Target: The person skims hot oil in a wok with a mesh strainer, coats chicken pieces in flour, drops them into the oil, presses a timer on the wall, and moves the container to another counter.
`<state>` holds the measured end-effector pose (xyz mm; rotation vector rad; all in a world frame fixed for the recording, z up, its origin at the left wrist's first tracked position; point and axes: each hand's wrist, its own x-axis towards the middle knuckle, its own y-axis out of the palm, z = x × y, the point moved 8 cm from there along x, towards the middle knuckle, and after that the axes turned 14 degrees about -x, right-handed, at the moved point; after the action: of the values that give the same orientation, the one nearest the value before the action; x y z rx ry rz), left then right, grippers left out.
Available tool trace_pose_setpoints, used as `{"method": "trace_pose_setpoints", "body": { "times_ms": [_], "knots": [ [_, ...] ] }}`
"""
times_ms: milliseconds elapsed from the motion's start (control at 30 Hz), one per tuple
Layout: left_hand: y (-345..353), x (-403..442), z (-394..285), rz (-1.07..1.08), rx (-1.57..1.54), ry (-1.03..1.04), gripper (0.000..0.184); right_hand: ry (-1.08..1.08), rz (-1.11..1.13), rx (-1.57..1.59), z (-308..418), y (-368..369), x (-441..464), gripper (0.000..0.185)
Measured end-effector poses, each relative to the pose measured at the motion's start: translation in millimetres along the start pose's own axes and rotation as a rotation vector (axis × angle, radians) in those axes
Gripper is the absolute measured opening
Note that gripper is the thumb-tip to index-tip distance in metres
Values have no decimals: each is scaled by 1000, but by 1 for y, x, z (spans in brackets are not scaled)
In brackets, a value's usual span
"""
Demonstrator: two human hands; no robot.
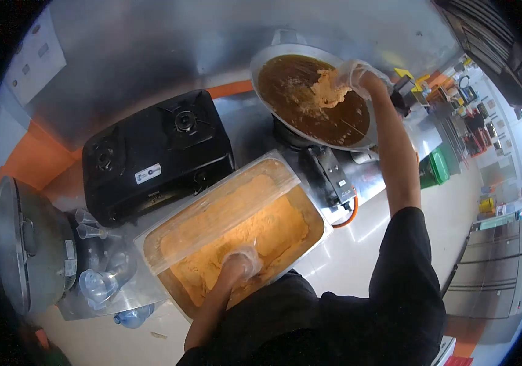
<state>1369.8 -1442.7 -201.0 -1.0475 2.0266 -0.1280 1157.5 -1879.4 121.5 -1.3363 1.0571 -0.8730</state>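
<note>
My right hand (362,78), in a clear plastic glove, grips a piece of breaded chicken (327,91) at the oil's surface. The oil bubbles around the piece's lower end. A wide metal wok (260,68) holds the brown frying oil (282,76). Also gloved, my left hand (242,263) reaches into a large rectangular tub (317,235) of orange-tan breading flour (285,229). Its fingers are sunk in the flour or turned from view, so their grip cannot be made out. A translucent lid (224,213) lies across part of the tub.
A black two-burner stove (157,152) stands left of the wok. Beneath the wok is a portable burner (331,174) with an orange hose (352,213). A big lidded pot (41,250) and clear plastic cups (97,287) occupy the far left. A green bin (438,166) is at right.
</note>
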Motion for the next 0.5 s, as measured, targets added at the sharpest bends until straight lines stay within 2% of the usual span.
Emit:
{"method": "trace_pose_setpoints", "body": {
  "times_ms": [100,133,167,300,400,467,500],
  "knots": [
    [41,23,64,24,-55,108,33,18,42,-99,6,15,32,48],
    [50,31,83,-74,-93,210,34,23,49,-123,7,18,40,50],
    [50,29,88,-81,-93,203,35,26,57,-146,8,21,46,52],
    [-17,-24,17,5,-102,8,39,27,33,-198,9,26,58,61],
    [-38,-47,18,-35,-430,-15,39,-5,-69,-198,8,18,57,67],
    [-13,-27,64,-188,-621,151,41,-38,-204,-155,7,-3,43,72],
    [-29,-50,54,-231,-712,145,51,-59,-275,-106,11,-15,28,74]
  ]
}}
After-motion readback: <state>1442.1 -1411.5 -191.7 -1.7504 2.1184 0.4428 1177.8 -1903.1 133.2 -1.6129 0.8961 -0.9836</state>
